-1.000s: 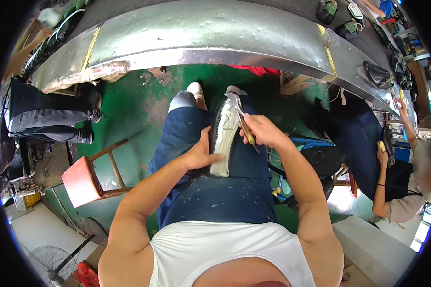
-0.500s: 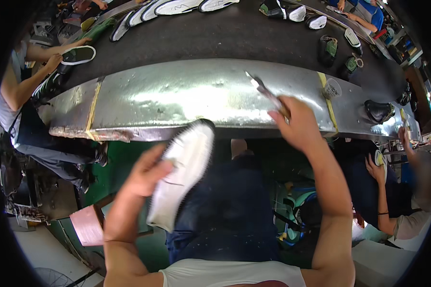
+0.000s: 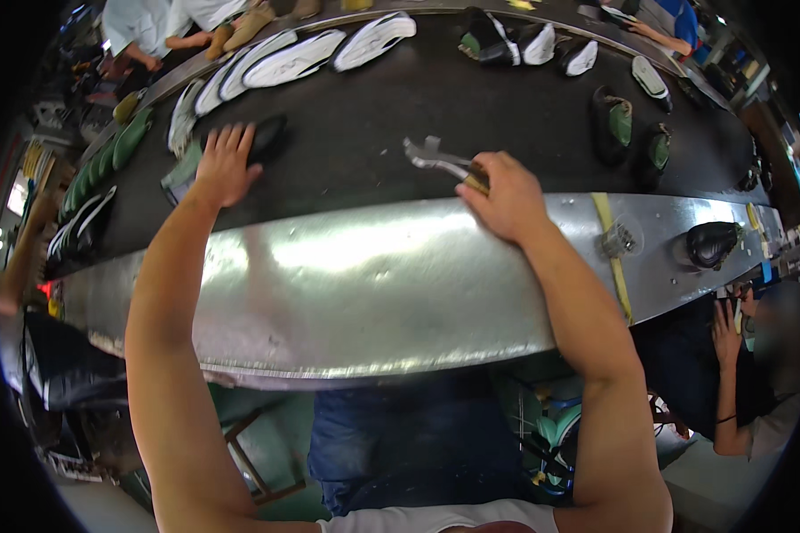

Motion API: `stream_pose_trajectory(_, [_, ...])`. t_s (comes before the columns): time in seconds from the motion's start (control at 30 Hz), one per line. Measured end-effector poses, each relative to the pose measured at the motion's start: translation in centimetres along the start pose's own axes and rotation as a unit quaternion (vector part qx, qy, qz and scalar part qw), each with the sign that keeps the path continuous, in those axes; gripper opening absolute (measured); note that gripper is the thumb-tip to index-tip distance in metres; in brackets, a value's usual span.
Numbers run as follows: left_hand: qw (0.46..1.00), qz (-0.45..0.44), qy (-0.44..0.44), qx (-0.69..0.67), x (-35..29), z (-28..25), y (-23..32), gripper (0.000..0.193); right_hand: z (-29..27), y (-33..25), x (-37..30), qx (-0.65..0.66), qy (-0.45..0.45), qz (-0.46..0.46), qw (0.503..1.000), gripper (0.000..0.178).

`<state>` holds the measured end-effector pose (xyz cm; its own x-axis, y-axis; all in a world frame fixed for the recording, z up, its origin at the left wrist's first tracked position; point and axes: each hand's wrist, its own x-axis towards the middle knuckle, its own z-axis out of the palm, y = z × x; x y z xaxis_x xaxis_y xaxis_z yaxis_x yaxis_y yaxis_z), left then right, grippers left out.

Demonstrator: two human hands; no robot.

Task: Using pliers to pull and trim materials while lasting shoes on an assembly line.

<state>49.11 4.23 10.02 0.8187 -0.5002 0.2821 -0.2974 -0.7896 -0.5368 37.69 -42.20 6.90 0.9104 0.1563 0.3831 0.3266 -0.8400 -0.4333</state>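
My left hand (image 3: 228,167) reaches over the dark belt with its fingers spread. It lies over a black shoe (image 3: 271,138), whose toe shows past the fingertips; a green part (image 3: 183,171) shows on the hand's other side. The hand hides the middle, so I cannot tell whether it touches the shoe. My right hand (image 3: 509,197) is closed around the handle of metal pincers (image 3: 436,160). Their curved jaws point left over the belt. Beyond my left hand, several shoes with white soles (image 3: 293,59) lie in a row.
A metal-covered ledge (image 3: 364,302) runs between me and the belt (image 3: 347,151). On its right stand a clear cup (image 3: 620,240) and a black shoe form (image 3: 713,244). More black shoes (image 3: 612,124) lie at the right. Co-workers sit at right and far side.
My left hand has gone from above my lap to the belt, up and left; the white-soled shoe it held is out of its grip. My right hand has moved slightly left with the pincers.
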Motion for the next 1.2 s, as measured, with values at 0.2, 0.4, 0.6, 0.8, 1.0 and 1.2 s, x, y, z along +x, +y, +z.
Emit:
stream_pose_trajectory(0.2, [0.973, -0.107, -0.164, -0.126, 14.8, -0.5, 4.8, 0.057, -0.9, 2.1, 0.4, 0.023, -0.019, 0.068, 0.997, 0.040])
stream_pose_trajectory(0.4, [0.918, -0.257, 0.027, -0.300, 28.4, 17.0, 1.8, 0.098, 1.0, 1.2, 1.0, 0.085, -0.035, 0.036, 0.995, 0.041])
stream_pose_trajectory(0.6, [0.841, -0.237, -0.079, -0.479, 36.9, 15.9, 11.2, 0.084, -0.8, 2.4, -0.8, 0.080, -0.054, 0.087, 0.992, 0.041])
stream_pose_trajectory(0.8, [0.586, -0.252, -0.208, -0.742, 29.2, 6.5, 11.5, 0.042, -0.8, 1.4, -0.3, 0.087, -0.051, 0.069, 0.992, 0.041])
stream_pose_trajectory(1.0, [0.365, -0.264, -0.038, -0.892, 7.0, -7.2, 10.4, 0.040, -1.0, 2.0, -0.5, 0.090, -0.018, 0.064, 0.994, 0.040])
stream_pose_trajectory(1.2, [0.321, -0.401, -0.061, -0.855, -22.5, -13.3, 13.0, 0.065, -0.1, 0.5, -0.2, 0.064, 0.032, 0.063, 0.995, 0.033])
